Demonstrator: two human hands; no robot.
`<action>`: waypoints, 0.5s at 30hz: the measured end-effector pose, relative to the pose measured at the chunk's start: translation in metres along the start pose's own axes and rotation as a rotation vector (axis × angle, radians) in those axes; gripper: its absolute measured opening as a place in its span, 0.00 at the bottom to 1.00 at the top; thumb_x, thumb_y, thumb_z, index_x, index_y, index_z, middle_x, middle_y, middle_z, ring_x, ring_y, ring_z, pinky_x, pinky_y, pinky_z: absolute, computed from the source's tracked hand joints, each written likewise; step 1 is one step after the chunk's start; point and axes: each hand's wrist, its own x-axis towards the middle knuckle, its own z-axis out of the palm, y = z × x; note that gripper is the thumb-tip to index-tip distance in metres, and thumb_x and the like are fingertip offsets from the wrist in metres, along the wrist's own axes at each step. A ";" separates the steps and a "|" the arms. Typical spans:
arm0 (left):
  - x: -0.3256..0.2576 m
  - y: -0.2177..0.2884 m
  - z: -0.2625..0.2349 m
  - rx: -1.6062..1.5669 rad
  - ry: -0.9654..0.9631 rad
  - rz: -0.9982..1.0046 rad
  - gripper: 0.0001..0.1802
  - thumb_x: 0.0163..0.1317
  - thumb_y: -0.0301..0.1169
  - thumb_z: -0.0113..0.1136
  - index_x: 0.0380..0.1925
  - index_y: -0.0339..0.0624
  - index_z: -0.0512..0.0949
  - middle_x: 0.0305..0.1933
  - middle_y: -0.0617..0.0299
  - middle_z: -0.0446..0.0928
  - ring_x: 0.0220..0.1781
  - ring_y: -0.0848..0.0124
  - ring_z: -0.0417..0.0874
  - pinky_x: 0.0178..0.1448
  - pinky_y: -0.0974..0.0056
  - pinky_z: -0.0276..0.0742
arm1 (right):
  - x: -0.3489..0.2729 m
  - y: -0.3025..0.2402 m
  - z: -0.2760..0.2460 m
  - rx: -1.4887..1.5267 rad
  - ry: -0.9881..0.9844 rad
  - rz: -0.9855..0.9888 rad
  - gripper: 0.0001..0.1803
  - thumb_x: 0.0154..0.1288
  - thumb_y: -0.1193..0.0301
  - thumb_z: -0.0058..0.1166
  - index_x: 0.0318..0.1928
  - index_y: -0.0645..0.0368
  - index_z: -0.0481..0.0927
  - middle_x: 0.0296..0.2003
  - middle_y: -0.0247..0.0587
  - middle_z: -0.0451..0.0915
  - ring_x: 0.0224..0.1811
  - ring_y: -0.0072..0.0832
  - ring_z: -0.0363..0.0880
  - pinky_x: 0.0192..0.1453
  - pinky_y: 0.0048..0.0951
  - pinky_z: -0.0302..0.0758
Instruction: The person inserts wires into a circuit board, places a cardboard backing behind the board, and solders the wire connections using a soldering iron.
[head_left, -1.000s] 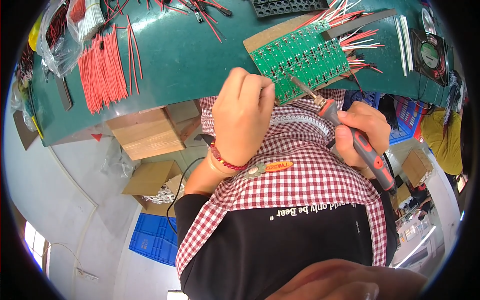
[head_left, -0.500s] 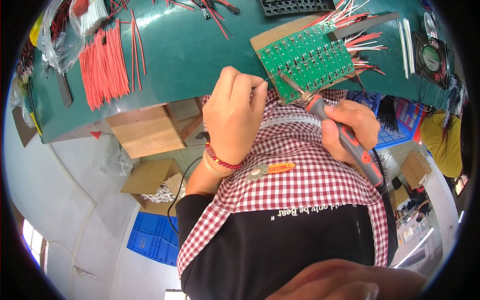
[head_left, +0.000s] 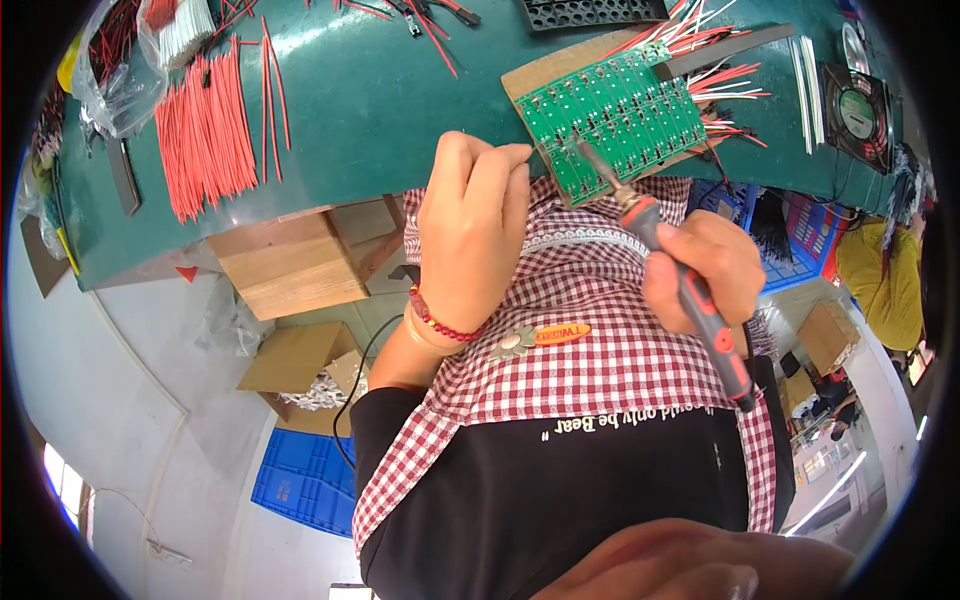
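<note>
My right hand is wrapped round the grey and red handle of a soldering iron. Its metal tip reaches up and left over a green circuit board panel; whether it touches cannot be told. Red and white wires stick out along the panel's right side. Beneath the panel lies a brown backing sheet, and a dark flat bar crosses its upper right corner. Left of the panel, my left hand is pinched at the fingertips; the thin solder wire seen in it earlier hardly shows now.
Red wires lie bundled on the green table at left, near a plastic bag. A black tray sits at the back. White strips and a small fan stand right. A wooden box is below the table edge.
The soldering iron has shifted slightly right, and its handle end has swung down and left. My left hand stays pinched beside the panel; the solder wire's end no longer shows plainly.
</note>
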 end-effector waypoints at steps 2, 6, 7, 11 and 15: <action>-0.003 0.001 -0.003 -0.024 0.007 -0.005 0.07 0.54 0.18 0.65 0.31 0.35 0.77 0.31 0.58 0.71 0.27 0.69 0.77 0.28 0.67 0.72 | -0.003 0.004 -0.006 0.048 0.059 0.018 0.14 0.45 0.79 0.63 0.37 0.67 0.80 0.17 0.38 0.73 0.14 0.30 0.71 0.17 0.28 0.66; -0.005 0.003 -0.004 -0.001 -0.036 -0.028 0.07 0.53 0.19 0.67 0.29 0.36 0.77 0.28 0.60 0.73 0.24 0.71 0.77 0.27 0.68 0.72 | -0.001 0.005 -0.007 0.077 0.014 0.071 0.14 0.43 0.80 0.63 0.35 0.67 0.81 0.17 0.40 0.75 0.14 0.31 0.72 0.18 0.29 0.68; -0.004 0.002 -0.002 0.009 -0.022 -0.007 0.07 0.53 0.19 0.67 0.28 0.36 0.77 0.27 0.60 0.73 0.23 0.72 0.76 0.26 0.68 0.71 | -0.001 0.005 -0.007 0.076 0.015 0.070 0.14 0.43 0.80 0.63 0.35 0.67 0.81 0.17 0.40 0.75 0.14 0.31 0.72 0.18 0.29 0.68; -0.003 0.002 0.003 0.029 -0.013 -0.014 0.09 0.50 0.23 0.68 0.26 0.41 0.75 0.27 0.62 0.71 0.25 0.65 0.76 0.27 0.62 0.71 | -0.001 0.005 -0.004 0.098 -0.002 0.104 0.13 0.42 0.80 0.62 0.34 0.67 0.81 0.17 0.40 0.75 0.14 0.31 0.73 0.19 0.29 0.69; -0.002 0.000 0.006 0.055 -0.029 0.010 0.08 0.51 0.23 0.67 0.26 0.41 0.75 0.27 0.62 0.71 0.26 0.65 0.77 0.27 0.62 0.71 | 0.001 0.007 -0.006 0.103 -0.042 0.091 0.11 0.46 0.80 0.59 0.34 0.68 0.78 0.17 0.40 0.74 0.14 0.29 0.71 0.19 0.28 0.66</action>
